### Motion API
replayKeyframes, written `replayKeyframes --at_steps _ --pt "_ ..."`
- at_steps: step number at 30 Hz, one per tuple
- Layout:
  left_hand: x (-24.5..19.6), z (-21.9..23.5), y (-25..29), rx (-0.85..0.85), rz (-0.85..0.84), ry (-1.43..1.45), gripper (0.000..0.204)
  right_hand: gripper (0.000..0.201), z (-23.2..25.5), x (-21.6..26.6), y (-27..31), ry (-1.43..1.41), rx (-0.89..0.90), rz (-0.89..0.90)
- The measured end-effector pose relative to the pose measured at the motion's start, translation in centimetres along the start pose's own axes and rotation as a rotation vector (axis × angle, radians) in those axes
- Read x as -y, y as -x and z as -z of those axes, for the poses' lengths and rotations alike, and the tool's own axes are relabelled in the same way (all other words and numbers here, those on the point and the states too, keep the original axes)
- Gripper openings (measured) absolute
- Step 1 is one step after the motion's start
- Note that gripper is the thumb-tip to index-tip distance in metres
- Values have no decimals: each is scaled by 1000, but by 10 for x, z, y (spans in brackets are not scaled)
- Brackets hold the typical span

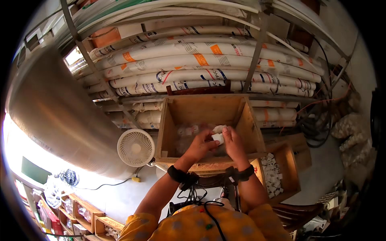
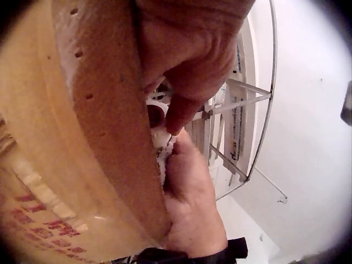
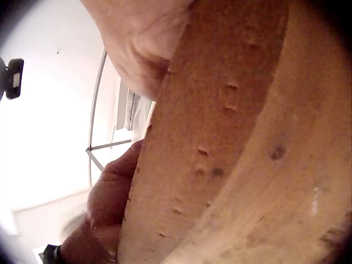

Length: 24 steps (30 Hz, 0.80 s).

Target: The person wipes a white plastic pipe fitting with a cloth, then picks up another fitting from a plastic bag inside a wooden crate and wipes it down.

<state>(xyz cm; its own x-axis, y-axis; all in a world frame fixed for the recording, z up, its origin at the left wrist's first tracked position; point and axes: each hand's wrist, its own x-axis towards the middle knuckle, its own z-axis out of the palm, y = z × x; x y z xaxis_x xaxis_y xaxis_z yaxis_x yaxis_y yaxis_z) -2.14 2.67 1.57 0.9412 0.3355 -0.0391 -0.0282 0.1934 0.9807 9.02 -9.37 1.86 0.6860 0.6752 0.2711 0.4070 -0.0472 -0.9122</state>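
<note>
Over the front part of a wooden box [image 1: 201,105], my left hand [image 1: 200,145] holds a white plastic fitting [image 1: 218,138] between thumb and fingers. My right hand [image 1: 234,145] is close beside it, its fingers on a whitish piece [image 1: 219,129] just behind the fitting. In the left wrist view the round opening of the white fitting [image 2: 158,114] shows below my left hand [image 2: 192,49], with my right hand [image 2: 190,192] against white material. The box edge [image 3: 203,126] hides the fingertips in the right wrist view. Clear plastic bags [image 1: 187,134] lie inside the box.
A second wooden box [image 1: 287,164] with white fittings [image 1: 272,176] stands low at the right. A round white fan [image 1: 136,148] is left of the box. Wrapped pipes [image 1: 201,60] lie on a metal rack behind. Cables [image 1: 317,132] hang at the right.
</note>
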Motion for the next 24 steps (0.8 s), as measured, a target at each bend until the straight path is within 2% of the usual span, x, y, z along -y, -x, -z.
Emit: replayKeyframes --at_steps 5,6,7,9,10,12,14,18,20,24 --pt "2 -1 1 -66 -59 -113 39 42 0 5 4 -53 115 -39" --pt "6 1 1 -85 -89 -160 39 46 -6 -11 2 80 124 -24" --pt "8 2 1 -103 -120 -206 38 48 -7 -13 2 79 133 -22" --pt "5 1 1 -97 -70 -159 40 52 -7 -11 -1 78 147 -20" --pt "2 -1 2 -99 -55 -142 41 54 -2 9 2 -3 135 -46" --pt "-6 -7 5 -77 -52 -138 37 52 -2 2 1 5 109 -25" --pt "-9 -7 6 -68 28 -113 35 49 2 7 2 3 85 -17" --pt "-7 -5 5 12 153 36 31 43 -7 -5 2 60 -101 188" --pt "-17 -11 7 47 209 124 30 45 -5 -8 4 23 -50 131" --pt "-17 -13 9 -10 147 168 34 42 0 -4 4 -40 -3 99"
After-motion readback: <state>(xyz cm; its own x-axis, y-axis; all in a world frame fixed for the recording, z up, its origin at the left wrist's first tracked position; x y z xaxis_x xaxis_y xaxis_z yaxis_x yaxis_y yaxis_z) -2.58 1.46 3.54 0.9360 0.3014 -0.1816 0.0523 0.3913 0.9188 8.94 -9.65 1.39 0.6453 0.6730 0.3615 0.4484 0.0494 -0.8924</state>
